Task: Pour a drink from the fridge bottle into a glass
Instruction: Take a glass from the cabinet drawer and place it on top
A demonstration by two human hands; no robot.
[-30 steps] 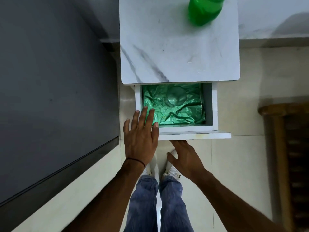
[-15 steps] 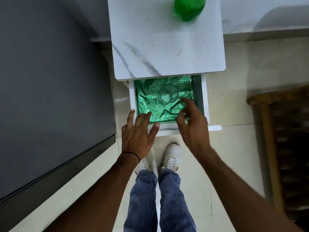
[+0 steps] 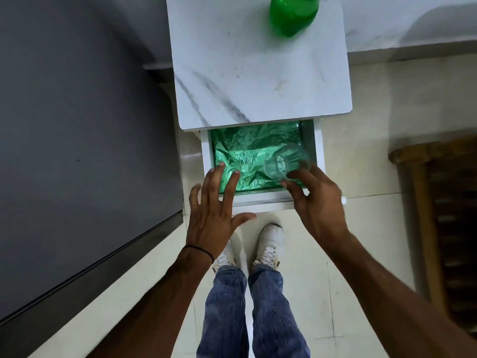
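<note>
A green bottle [image 3: 293, 14] stands at the far edge of a small white marble-topped table [image 3: 258, 73]. Below the top, a drawer [image 3: 260, 202] lined with green foil is pulled out. My right hand [image 3: 316, 200] holds a clear glass [image 3: 285, 164], tilted on its side, over the drawer's right part. My left hand [image 3: 215, 210] has its fingers spread, with the fingertips resting on the drawer's front left edge.
A dark grey fridge [image 3: 77, 151] fills the left side, close to the table. A wooden piece of furniture [image 3: 444, 215] stands at the right. My legs and white shoes [image 3: 269, 246] are on the pale tiled floor just before the drawer.
My right hand moved from below the drawer front into the drawer, took hold of the glass and lifted it, tilted, toward the right. The left hand stayed at the drawer front.
</note>
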